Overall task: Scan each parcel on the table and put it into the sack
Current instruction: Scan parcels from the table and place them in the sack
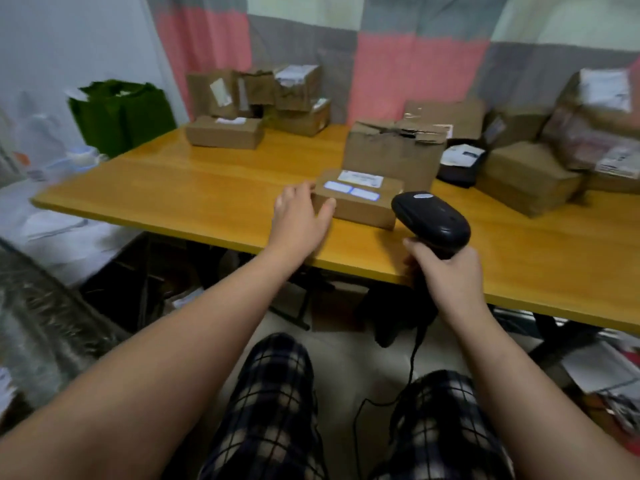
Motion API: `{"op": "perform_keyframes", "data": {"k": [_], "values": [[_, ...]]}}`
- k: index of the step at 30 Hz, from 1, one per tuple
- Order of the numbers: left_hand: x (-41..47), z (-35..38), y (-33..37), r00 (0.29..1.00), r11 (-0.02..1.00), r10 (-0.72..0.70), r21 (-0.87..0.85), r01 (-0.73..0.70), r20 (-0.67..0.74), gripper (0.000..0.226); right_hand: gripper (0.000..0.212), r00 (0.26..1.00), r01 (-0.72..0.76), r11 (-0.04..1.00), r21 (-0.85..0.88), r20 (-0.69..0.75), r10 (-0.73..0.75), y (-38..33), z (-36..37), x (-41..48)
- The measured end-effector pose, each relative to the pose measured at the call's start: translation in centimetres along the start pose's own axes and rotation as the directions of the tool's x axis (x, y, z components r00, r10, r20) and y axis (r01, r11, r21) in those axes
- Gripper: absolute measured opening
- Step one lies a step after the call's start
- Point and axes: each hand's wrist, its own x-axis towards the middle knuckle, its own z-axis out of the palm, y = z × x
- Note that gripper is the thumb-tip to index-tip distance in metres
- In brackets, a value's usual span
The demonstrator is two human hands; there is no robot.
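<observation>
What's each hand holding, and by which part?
Right hand grips the black scanner by its handle. Left hand holds the small parcel by its left end.

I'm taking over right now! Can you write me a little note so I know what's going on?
Left grip holds the left end of the small parcel, which lies on the table.
Right grip holds the scanner, aimed at that parcel's labels, which glow blue.
Done: this parcel looks mid-scan; I cannot tell how many are sacked.
Left: sack this one, then scan and sack the back-left stack, the torn box and the right-hand pile.
</observation>
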Motion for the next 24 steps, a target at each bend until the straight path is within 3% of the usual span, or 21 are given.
{"op": "perform_keyframes", "data": {"k": [4, 8, 11, 13, 15, 19, 20, 24], "values": [[4.0, 1.4, 1.2, 0.945, 0.943, -0.313, -0.084, 0.322, 0.097, 0.075, 0.007, 0.989, -0.145, 0.973, 0.177, 0.05, 0.138, -0.3, -0.7, 0.6], [4.2, 1.9, 1.1, 0.921, 0.918, -0.354, -0.129, 0.375, 0.163, 0.081, 0.02, 0.972, -0.228, 0.958, 0.176, 0.096, 0.214, -0.6, -0.4, 1.4], [3.2, 2.4, 0.3, 0.936, 0.899, -0.285, -0.282, 0.336, 0.207, 0.092, 0.023, 0.963, -0.262, 0.948, 0.181, 0.114, 0.244, -0.9, -0.2, 1.7], [1.8, 1.8, 0.3, 0.949, 0.869, -0.203, -0.403, 0.288, 0.241, 0.06, 0.02, 0.962, -0.261, 0.948, 0.181, 0.126, 0.241, -1.1, -0.2, 1.7], [1.2, 1.6, -0.4, 0.96, 0.838, -0.139, -0.488, 0.244, 0.242, 0.044, 0.016, 0.967, -0.238, 0.955, 0.18, 0.139, 0.215, -1.0, -0.5, 1.4], [0.1, -0.5, 0.0, 0.963, 0.616, -0.062, -0.749, 0.243, 0.261, 0.044, 0.007, 0.972, -0.159, 0.977, 0.138, 0.194, 0.131, -0.9, -0.9, 0.6], [0.1, -1.0, 0.5, 0.97, 0.599, -0.058, -0.769, 0.223, 0.237, 0.044, 0.006, 0.974, -0.152, 0.977, 0.146, 0.193, 0.123, -0.9, -0.9, 0.5], [1.4, -3.9, 3.1, 0.999, 0.774, 0.039, -0.633, -0.011, 0.03, 0.051, 0.005, 0.987, -0.107, 0.976, 0.191, 0.137, 0.082, -0.6, -0.4, 0.2]]}}
